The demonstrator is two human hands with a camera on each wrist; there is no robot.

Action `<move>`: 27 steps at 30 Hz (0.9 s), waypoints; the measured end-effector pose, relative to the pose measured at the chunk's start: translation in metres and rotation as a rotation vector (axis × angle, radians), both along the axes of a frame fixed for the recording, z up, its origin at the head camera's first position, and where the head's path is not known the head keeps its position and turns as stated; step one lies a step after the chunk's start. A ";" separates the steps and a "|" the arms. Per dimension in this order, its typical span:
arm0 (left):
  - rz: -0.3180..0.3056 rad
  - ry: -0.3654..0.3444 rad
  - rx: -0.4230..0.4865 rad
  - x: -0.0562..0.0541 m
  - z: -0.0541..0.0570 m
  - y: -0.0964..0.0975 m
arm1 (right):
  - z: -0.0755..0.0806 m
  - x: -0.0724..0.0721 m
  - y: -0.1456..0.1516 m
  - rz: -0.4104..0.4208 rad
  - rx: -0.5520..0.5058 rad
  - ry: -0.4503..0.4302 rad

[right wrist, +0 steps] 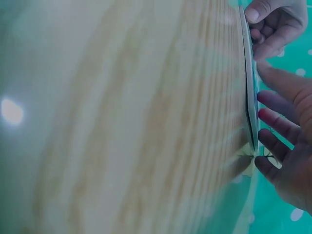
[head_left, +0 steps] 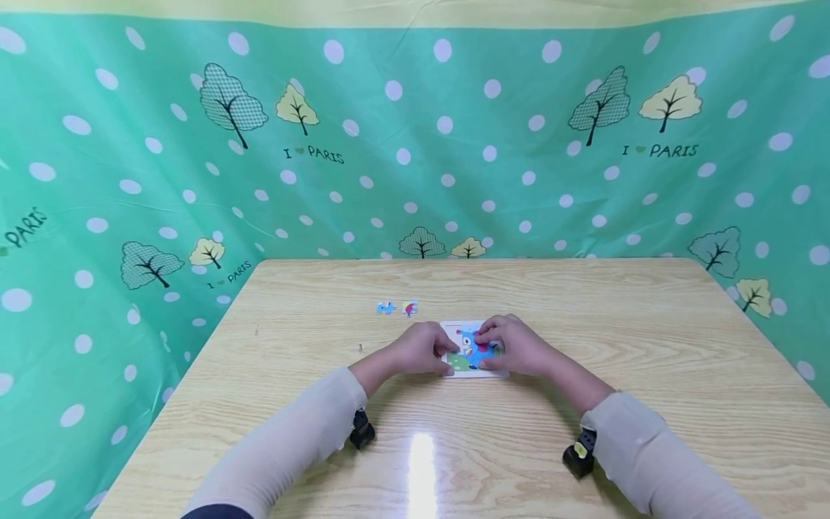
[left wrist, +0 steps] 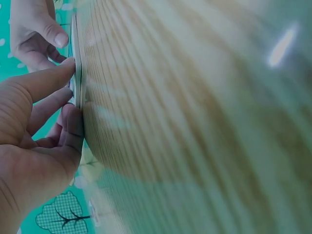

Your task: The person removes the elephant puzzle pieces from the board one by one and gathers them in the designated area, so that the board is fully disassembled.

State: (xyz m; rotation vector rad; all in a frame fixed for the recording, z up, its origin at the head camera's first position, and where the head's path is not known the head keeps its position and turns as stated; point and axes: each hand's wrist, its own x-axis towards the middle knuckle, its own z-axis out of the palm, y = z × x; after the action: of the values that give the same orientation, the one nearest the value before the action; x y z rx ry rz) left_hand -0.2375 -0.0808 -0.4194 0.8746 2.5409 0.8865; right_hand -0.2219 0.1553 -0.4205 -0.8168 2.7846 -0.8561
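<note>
A jigsaw puzzle board [head_left: 476, 373] with a pale border lies flat near the middle of the table, its picture showing a blue cartoon figure over green. My left hand [head_left: 418, 349] holds the board's left side, fingers bent, one digit at the edge and another over the picture. From the other side my right hand [head_left: 512, 346] reaches over the picture, thumb near the front border and fingertips touching the blue figure. In the right wrist view its fingers [right wrist: 278, 119] are spread and fairly straight along the board. Part of the picture is hidden under both hands.
Beyond my left hand lie two loose puzzle pieces, one blue [head_left: 386, 308] and one with red and yellow [head_left: 410, 308]. The wooden table [head_left: 648, 324] ends at a green dotted curtain [head_left: 447, 166]. Each forearm carries a black wrist camera.
</note>
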 end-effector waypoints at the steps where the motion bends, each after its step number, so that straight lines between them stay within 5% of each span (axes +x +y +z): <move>1: 0.000 -0.001 -0.001 0.000 0.000 0.000 | 0.000 0.000 -0.001 -0.002 -0.002 0.002; 13: 0.053 -0.030 0.008 -0.001 -0.001 0.000 | -0.001 0.000 -0.004 -0.044 0.005 -0.026; 27: 0.111 -0.168 0.097 -0.003 -0.001 0.000 | -0.002 0.001 -0.004 -0.064 -0.021 -0.050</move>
State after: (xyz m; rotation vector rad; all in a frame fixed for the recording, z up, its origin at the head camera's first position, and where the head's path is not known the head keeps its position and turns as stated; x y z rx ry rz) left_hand -0.2403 -0.0805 -0.4203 0.6608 2.4373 1.0767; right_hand -0.2205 0.1508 -0.4222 -0.7031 2.7763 -0.9046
